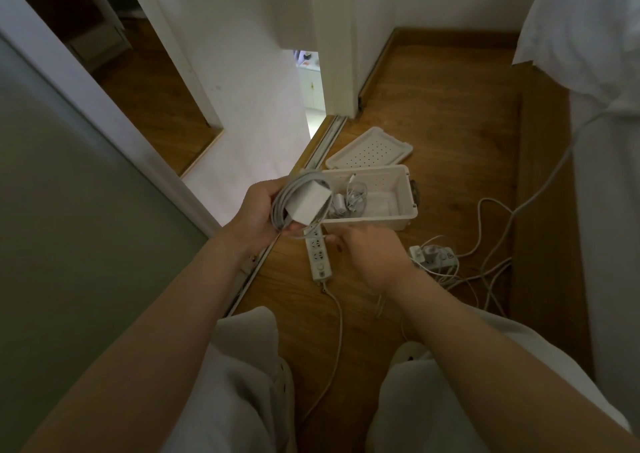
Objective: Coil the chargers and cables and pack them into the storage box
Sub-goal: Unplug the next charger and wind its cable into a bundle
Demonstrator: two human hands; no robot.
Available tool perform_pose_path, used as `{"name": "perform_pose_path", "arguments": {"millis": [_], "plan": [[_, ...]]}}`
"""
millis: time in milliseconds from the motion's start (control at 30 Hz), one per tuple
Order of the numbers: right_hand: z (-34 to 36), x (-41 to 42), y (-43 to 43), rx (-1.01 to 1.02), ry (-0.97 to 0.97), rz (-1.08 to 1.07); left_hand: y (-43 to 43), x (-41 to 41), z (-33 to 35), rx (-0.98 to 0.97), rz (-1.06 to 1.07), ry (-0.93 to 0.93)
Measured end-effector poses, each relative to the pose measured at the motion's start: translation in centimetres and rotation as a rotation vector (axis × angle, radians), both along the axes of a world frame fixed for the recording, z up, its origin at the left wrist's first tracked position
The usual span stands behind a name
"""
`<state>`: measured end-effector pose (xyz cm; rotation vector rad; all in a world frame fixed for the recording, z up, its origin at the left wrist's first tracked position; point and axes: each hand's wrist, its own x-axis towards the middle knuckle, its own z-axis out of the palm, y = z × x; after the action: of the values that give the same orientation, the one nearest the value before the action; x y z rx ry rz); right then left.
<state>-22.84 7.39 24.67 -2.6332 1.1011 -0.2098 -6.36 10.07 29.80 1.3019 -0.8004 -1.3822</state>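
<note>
My left hand (pixel 258 212) holds a white square charger (pixel 311 203) with its grey-white cable (pixel 285 198) coiled in loops around it. My right hand (pixel 372 257) is just below and to the right, its fingers pinching the loose end of that cable near the coil. Behind the charger, on the wooden floor, stands the open white storage box (pixel 401 189), with coiled cables and a small adapter (pixel 349 198) inside at its left end. The box's perforated lid (pixel 372 149) lies behind it.
A white power strip (pixel 318 257) lies on the floor under my hands, its cord trailing toward my knees. A second strip with plugs (pixel 434 255) and tangled cables (pixel 485 272) lie to the right. A bed stands right, a sliding door left.
</note>
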Motion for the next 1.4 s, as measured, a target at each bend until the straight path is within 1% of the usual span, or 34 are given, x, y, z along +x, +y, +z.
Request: {"name": "perform_pose_path", "arguments": {"millis": [100, 167, 333, 400, 467, 567, 633, 700, 767, 833, 933, 1100, 1267, 1333, 1400], "plan": [[0.6, -0.6, -0.5, -0.019, -0.006, -0.015, 0.4, 1.2, -0.3, 0.044, -0.198, -0.253], [0.9, -0.8, -0.7, -0.029, -0.001, -0.032, 0.6, 1.6, -0.4, 0.078, -0.307, -0.377], [0.9, -0.8, -0.6, -0.07, -0.003, -0.054, 0.7, 2.0, -1.1, 0.141, -0.375, -0.714], [0.9, -0.7, -0.6, -0.061, -0.005, -0.092, 0.7, 2.1, -1.6, 0.179, -0.4, -0.817], [0.9, -0.7, -0.7, -0.06, 0.01, -0.126, 0.9, 2.2, -2.0, 0.19, -0.412, -0.875], [1.2, -0.9, -0.9, -0.04, -0.023, -0.183, 0.8, 2.7, -2.4, 0.148, -0.414, -0.937], [1.6, -0.9, -0.7, -0.025, -0.056, -0.204, 0.7, 2.7, -2.8, 0.107, -0.407, -1.035], [2.0, -0.7, -0.2, -0.038, -0.112, -0.196, 0.4, 2.4, -3.3, 0.044, -0.352, -1.161], [2.2, -0.3, 0.6, -0.031, -0.183, -0.159, 0.1, 2.0, -3.5, -0.004, -0.23, -1.223], [2.3, 0.3, 1.6, -0.002, -0.217, -0.1, -0.2, 1.8, -3.7, -0.002, -0.087, -1.206], [1.9, 0.9, 2.7, 0.002, -0.241, -0.017, -0.6, 1.4, -3.9, 0.03, 0.056, -1.09], [0.8, 1.9, 3.8, 0.096, -0.223, 0.111, -1.4, 0.7, -3.2, 0.068, 0.232, -0.671], [0.5, 2.2, 4.0, 0.147, -0.207, 0.137, -1.7, -0.1, -2.3, 0.108, 0.31, -0.393], [0.5, 2.3, 4.0, 0.155, -0.22, 0.148, -1.7, -0.6, -1.9, 0.094, 0.345, -0.216], [0.4, 2.3, 4.1, 0.157, -0.231, 0.146, -1.6, -0.9, -1.5, 0.078, 0.33, -0.019]]}}
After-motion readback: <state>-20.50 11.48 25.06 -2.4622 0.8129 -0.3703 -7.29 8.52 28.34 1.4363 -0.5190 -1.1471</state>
